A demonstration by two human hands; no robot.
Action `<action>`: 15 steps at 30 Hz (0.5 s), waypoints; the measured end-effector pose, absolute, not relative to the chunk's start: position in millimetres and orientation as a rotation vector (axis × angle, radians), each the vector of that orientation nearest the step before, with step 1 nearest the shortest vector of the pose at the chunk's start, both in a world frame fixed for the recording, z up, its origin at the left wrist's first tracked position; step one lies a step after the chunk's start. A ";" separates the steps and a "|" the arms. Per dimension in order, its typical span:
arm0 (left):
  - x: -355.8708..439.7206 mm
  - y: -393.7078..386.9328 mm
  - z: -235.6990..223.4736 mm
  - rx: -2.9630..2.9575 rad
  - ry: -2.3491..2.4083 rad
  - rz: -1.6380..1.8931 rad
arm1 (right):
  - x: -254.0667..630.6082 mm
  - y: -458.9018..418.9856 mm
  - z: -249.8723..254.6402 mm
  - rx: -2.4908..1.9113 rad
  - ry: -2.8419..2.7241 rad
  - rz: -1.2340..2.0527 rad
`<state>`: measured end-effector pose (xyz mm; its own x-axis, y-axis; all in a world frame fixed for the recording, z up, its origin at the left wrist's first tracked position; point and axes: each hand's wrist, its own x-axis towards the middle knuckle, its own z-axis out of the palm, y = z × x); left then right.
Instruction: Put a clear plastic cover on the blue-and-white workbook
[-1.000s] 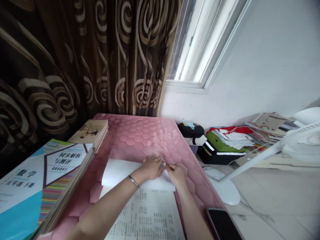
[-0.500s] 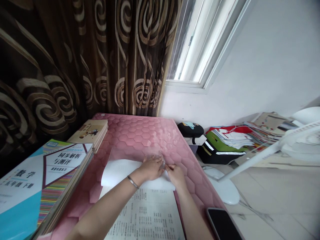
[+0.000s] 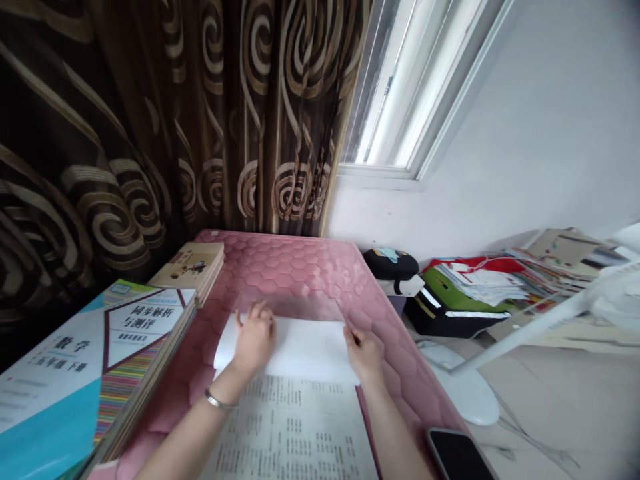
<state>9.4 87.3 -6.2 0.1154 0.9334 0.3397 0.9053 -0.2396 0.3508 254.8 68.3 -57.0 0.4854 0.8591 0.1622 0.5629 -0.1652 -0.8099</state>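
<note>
In front of me lies a printed booklet [image 3: 293, 427], its upper part covered by a white sheet [image 3: 310, 347] folded toward me. Beyond the fold, a clear plastic film [image 3: 310, 307] spreads over the pink quilted surface. My left hand [image 3: 255, 337], with a silver bracelet [image 3: 219, 400] at the wrist, rests on the left part of the white sheet, fingers bent but apart. At the sheet's right edge, the fingers of my right hand [image 3: 363, 353] are closed on it; the exact fingertip contact is partly hidden.
Stacked workbooks [image 3: 90, 367] and smaller tan books [image 3: 190, 267] stand at the left. A phone [image 3: 460, 453] lies near the right edge. Past that edge are a white stand [image 3: 470, 393], a black-and-green bag [image 3: 455, 300] and piled papers [image 3: 565, 253]. A patterned curtain [image 3: 240, 120] hangs behind.
My left hand has slid left along the white sheet, away from my right hand. My right hand has stayed at the right edge. The view has shifted slightly.
</note>
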 end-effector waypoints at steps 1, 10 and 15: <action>-5.0 87.5 -9.6 2.195 2.025 0.873 | 254.5 68.0 -55.7 -1.838 -1.174 0.416; -66.8 84.4 -30.8 1.424 2.047 1.141 | 253.8 65.1 -53.5 -1.881 -1.162 0.431; -66.2 72.9 -26.0 1.272 2.053 1.178 | 254.2 65.8 -55.6 -2.002 -1.211 0.427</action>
